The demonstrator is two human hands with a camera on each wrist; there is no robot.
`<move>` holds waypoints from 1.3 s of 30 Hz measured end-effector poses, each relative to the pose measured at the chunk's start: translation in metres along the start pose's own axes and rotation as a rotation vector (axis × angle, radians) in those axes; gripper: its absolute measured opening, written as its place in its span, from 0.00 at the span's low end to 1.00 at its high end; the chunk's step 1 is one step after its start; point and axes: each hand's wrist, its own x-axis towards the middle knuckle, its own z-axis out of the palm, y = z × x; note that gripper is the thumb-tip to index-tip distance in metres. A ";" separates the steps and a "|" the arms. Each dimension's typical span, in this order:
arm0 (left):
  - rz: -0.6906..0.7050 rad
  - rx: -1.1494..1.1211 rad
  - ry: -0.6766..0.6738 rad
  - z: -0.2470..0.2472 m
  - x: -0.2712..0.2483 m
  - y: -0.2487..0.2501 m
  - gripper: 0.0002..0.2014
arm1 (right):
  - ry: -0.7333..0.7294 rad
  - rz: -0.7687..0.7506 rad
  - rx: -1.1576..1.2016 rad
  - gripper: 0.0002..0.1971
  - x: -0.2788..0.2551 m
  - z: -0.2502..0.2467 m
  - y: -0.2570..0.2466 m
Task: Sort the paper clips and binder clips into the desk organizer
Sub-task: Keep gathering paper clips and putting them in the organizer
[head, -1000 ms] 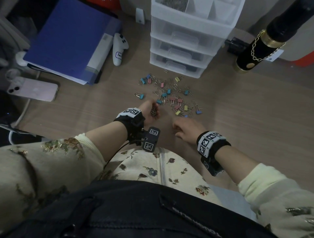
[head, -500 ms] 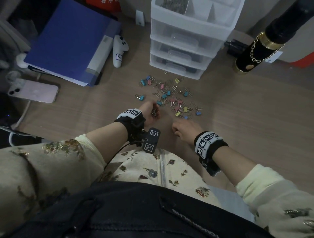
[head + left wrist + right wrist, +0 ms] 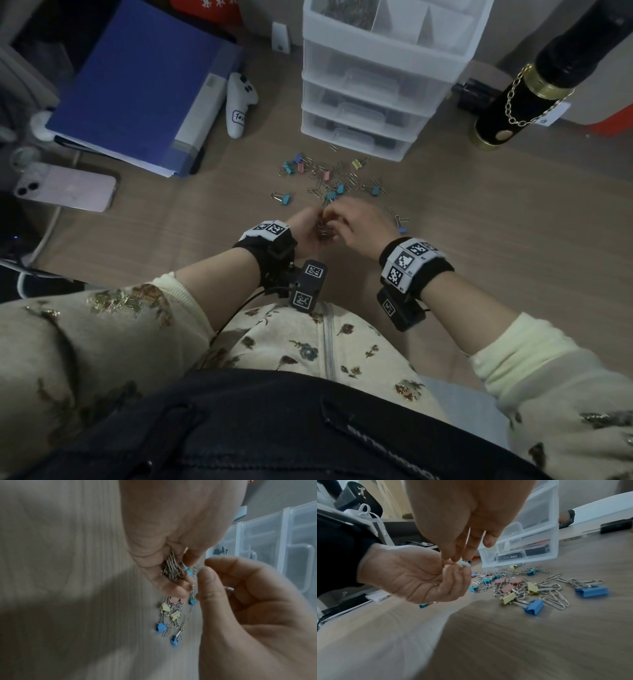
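Wood-grain desk (image 3: 479, 240) carries all items. Translucent white desk organizer (image 3: 370, 89), a drawer stack topped by an open divided tray, stands at the far edge. Loose paper clips (image 3: 556, 600) and coloured binder clips (image 3: 534, 607) lie scattered just in front of it. Left hand (image 3: 305, 233), fingers curled palm-up, grips a bundle of paper clips (image 3: 171, 568). Right hand (image 3: 359, 226) meets it, fingertips (image 3: 453, 557) pinched together at the bundle; what they pinch cannot be made out.
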 end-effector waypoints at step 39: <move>0.028 -0.080 0.189 -0.002 0.005 0.022 0.16 | -0.283 0.255 -0.197 0.04 0.071 -0.008 0.054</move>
